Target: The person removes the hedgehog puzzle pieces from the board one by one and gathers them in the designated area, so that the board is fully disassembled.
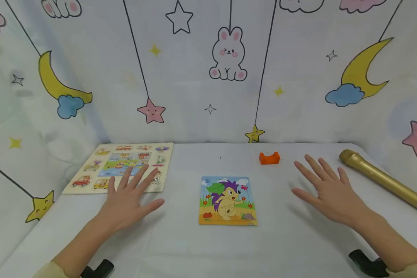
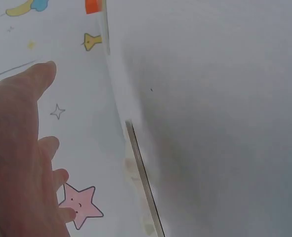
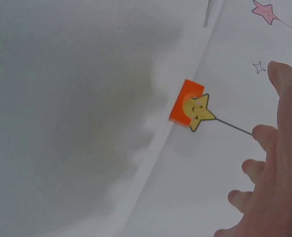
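At the near edge, 2 pale yellow sleeves (image 1: 408,268) enter from the left and right corners, each beside a black fitting (image 1: 366,264) at the wrist. Farther in, the left hand (image 1: 126,202) is spread, its fingers fanned over the near right part of the cream picture board (image 1: 94,174); in the left wrist view its fingertips show against the backdrop, raised. The right hand (image 1: 331,193) is spread as well, fingers and thumb apart, above the right side of the white table (image 1: 180,247), with a shadow below it.

Between the 2 hands, touching neither, the square hedgehog puzzle (image 1: 228,200) lies flat (purple spines, a green leaf and red flowers in its picture). The picture board lies at far left, with small vehicles around a blue central scene. At far right, a gold rod (image 1: 385,181) slants from the right edge towards the back, just beside the right hand and apart from it. Farther back, right of centre, sits an orange piece (image 1: 269,159) with a curved dip in its top.

Behind the table rises a white backdrop (image 1: 194,77) printed with 2 yellow moons, stars and 1 winking rabbit (image 1: 228,63) near its middle.
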The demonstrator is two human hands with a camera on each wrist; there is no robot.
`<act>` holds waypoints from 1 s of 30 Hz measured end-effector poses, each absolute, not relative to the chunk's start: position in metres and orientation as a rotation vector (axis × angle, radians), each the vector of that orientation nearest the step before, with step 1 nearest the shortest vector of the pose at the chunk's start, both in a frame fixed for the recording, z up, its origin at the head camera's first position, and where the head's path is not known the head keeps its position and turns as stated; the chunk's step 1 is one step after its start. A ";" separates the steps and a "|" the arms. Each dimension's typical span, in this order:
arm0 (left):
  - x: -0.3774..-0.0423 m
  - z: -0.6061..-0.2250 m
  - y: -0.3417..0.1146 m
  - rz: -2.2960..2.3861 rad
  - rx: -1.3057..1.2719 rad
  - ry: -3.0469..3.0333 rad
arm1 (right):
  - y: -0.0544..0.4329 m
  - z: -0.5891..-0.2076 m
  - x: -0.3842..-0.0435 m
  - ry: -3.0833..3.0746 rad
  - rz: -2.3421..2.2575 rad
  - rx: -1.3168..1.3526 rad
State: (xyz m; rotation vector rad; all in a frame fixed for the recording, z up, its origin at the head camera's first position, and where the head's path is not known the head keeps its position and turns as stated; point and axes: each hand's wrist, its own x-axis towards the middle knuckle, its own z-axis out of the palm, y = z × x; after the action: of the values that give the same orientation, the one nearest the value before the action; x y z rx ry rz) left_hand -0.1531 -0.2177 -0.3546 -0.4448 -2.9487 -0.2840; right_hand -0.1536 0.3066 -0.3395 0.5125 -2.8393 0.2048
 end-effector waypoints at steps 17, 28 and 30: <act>-0.191 -0.369 -0.135 -0.721 -0.665 -2.800 | 0.214 -0.332 -0.197 -2.796 0.385 0.635; -0.210 -0.380 -0.120 -0.797 -0.844 -2.764 | 0.167 -0.337 -0.219 -2.801 0.652 0.805; -0.211 -0.383 -0.119 -0.826 -0.844 -2.779 | 0.160 -0.335 -0.221 -2.834 0.702 0.829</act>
State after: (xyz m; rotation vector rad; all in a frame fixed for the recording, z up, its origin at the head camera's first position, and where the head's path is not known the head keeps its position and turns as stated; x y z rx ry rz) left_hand -0.2113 -0.1194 -0.3826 -0.8439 -2.7795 -0.8262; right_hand -0.2207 0.1599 -0.3355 0.8289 -2.8336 0.7016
